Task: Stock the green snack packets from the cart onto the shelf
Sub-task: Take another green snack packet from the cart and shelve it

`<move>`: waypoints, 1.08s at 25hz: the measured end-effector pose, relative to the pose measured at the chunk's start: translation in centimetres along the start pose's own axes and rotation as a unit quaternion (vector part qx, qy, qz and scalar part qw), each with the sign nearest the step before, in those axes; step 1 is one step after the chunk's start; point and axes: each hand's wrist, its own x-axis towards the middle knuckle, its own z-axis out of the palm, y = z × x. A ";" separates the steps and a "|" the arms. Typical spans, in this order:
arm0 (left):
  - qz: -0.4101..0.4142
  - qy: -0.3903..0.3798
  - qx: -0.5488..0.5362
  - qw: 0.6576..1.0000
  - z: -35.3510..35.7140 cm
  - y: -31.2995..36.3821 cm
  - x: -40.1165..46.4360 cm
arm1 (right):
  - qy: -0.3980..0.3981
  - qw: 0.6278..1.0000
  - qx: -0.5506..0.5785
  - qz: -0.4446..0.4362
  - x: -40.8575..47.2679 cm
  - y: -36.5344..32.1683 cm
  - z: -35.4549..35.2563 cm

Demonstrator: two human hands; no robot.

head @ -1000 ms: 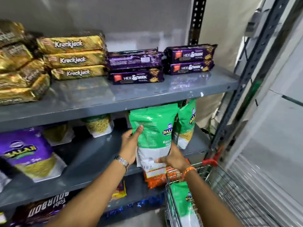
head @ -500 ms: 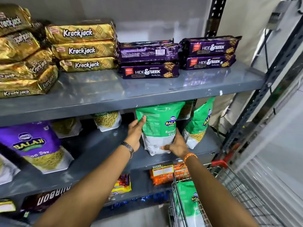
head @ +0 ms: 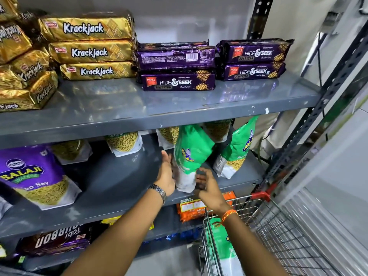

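Here your left hand (head: 166,176) lies flat against the left side of the green snack packet (head: 190,156), fingers released and straight, while your right hand (head: 208,189) sits at its lower right corner with fingers curled, though blur hides whether they are grasping it. The packet stands tilted on the middle shelf (head: 119,186), its base near the front edge, just left of another green packet (head: 237,154) farther right. Below your right wrist, the wire cart (head: 278,226) holds one more green packet (head: 223,244).
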 end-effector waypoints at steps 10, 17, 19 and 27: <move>0.041 0.048 0.042 0.997 -0.5 -5.3 -4.0 | -0.067 0.996 0.005 -0.063 3.8 1.5 0.6; 0.045 0.031 -0.047 0.997 -3.0 -7.1 6.1 | -0.053 0.996 0.050 -0.054 -1.2 1.2 4.4; 0.044 0.019 -0.049 0.998 -2.4 -4.3 4.9 | -0.023 0.998 0.045 -0.042 -2.1 0.6 4.2; 0.062 0.044 -0.014 0.997 -0.8 -4.8 -0.8 | 0.004 1.000 0.026 -0.005 3.6 -3.0 -0.8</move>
